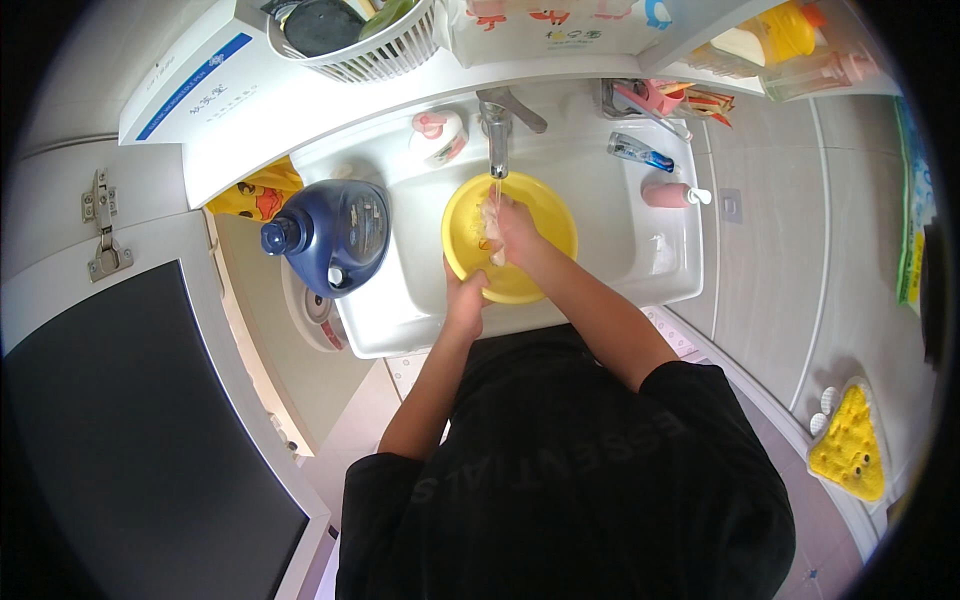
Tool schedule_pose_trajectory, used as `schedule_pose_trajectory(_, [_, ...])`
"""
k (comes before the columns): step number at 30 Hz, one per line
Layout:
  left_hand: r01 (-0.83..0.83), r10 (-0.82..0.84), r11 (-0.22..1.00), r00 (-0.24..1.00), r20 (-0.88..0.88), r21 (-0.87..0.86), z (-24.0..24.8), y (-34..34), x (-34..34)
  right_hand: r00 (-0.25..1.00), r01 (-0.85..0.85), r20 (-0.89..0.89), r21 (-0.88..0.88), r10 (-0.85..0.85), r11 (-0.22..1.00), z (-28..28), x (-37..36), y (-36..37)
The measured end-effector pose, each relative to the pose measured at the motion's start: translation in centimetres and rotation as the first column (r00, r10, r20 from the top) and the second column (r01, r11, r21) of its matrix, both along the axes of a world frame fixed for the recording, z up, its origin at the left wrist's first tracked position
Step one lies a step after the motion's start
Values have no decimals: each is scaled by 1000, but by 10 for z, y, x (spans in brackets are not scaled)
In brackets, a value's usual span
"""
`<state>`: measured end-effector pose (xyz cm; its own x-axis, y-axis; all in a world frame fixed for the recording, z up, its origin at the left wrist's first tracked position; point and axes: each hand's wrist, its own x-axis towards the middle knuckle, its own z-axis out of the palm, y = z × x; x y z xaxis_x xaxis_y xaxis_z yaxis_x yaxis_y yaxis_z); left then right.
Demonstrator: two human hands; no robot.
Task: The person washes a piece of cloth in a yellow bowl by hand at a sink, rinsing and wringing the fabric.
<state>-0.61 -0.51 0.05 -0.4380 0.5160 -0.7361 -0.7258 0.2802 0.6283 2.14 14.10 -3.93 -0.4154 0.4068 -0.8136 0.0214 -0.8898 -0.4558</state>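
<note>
L fingers (478, 282) gripping bowl (462, 225), R fingers (513, 208) w/ pale item (497, 256), tap (498, 150) overhead, jug (345, 235) L

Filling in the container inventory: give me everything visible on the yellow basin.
The yellow basin is round, open-topped and smooth, apparently plastic. It is at the white sink, its far edge just below the faucet in view. The left hand grips its near-left rim; the right hand is over its opening, holding a pale item. Its underside is hidden, so whether it rests on the sink is unclear.
</note>
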Motion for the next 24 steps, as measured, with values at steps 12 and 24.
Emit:
schedule_pose_trajectory(12, [-34, 33, 999, 999, 30, 42, -4, -7, -2, 882, -420, 187, 729, 433, 540, -3, 23, -3])
schedule_pose_trajectory(24, [-71, 68, 996, 996, 66, 56, -9, -8, 2, 411, -860, 842, 486, 351, -157, -24, 37, 1])
